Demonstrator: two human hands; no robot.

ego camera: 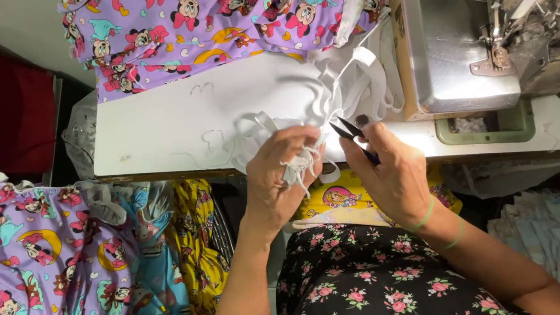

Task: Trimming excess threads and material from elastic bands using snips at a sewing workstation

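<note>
Left hand closed around bunched white elastic strips, held just off the white table's near edge. Right hand pinching small dark snips, tips beside the strips. Purple cartoon-print fabric piled behind; sewing machine at right.

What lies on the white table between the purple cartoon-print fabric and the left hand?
In the head view, loose loops of white elastic band lie on the white table between the purple cartoon-print fabric and the left hand.
</note>
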